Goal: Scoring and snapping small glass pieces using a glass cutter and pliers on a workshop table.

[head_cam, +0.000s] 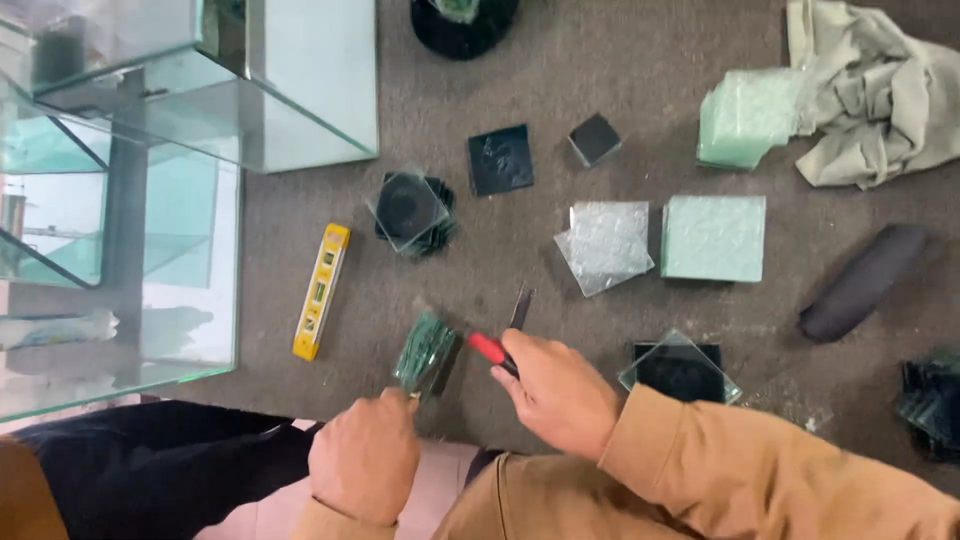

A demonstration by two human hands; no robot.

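Head view: left hand (365,458) grips glass stack (425,353), right hand (555,392) pliers (503,338).

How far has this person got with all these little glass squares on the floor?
Looks done: several stacks of glass squares already lie on the carpet. In hand: the left hand holds a small stack of glass pieces on edge, while the right hand grips red-handled pliers beside it. How many pieces remain cannot be told.
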